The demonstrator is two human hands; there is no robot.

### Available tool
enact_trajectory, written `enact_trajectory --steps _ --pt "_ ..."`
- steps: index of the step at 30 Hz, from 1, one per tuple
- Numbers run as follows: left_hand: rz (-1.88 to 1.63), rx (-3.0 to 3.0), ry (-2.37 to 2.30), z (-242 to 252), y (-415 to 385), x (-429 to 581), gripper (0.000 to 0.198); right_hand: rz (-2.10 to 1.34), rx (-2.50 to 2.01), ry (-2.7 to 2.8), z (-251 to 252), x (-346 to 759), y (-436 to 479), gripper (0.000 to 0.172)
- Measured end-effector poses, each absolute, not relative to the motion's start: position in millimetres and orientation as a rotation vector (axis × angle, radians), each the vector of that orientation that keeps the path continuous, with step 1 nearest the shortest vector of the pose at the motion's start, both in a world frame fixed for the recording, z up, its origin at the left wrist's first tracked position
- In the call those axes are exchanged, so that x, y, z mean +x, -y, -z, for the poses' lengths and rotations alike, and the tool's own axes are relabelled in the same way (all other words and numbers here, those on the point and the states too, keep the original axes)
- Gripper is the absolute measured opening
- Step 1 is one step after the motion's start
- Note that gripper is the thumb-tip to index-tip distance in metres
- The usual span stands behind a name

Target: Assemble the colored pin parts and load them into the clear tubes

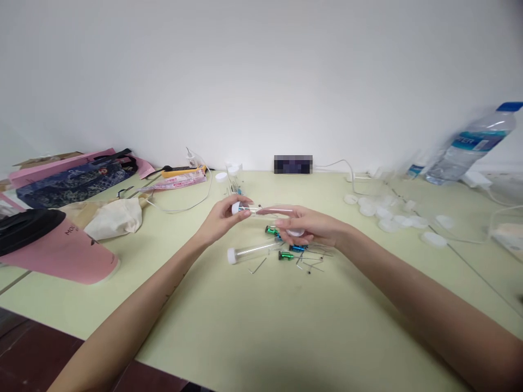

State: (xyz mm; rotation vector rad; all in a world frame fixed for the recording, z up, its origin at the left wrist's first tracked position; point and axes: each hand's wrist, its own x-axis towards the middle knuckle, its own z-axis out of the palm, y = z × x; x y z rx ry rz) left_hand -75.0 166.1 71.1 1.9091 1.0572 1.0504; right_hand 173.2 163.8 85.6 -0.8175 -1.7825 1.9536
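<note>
My left hand [229, 215] pinches a clear tube [278, 209] at its white-capped end; a dark thin piece shows inside near that end. The tube lies level, its far end reaching toward my right hand [308, 223]. My right hand's fingers curl around a white round cap [295, 232], and its index finger stretches along the tube. Just below lie green-handled small tools [286, 255] and a blue-handled one [298, 248], among loose hex keys [258, 265]. Another clear tube [255, 250] with a white end rests on the table beside them.
White-capped tubes [223, 179] stand behind my left hand. Loose white caps [384, 212] lie to the right, near a water bottle [469, 144]. A pink cup [61, 245] and a cream pouch [116, 218] are at left. A phone-like device [293, 164] leans by the wall.
</note>
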Motion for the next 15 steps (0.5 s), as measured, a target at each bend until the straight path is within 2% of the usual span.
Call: enact_trajectory --steps 6,8,12,15 --pt "-1.233 1.695 -1.031 -64 -175 -78 0.037 -1.787 -0.885 1.601 -75 182 -179 0.032" --pt "-1.230 1.670 -1.050 -62 -176 -78 0.036 -1.792 -0.894 1.620 -74 184 -180 0.038" --pt "-1.193 1.684 -1.027 -60 -172 -73 0.037 -2.131 -0.751 1.639 -72 184 -174 0.059" --pt "-1.197 1.707 -0.973 -60 -169 -71 0.038 -2.225 -0.642 1.566 -70 183 -173 0.055"
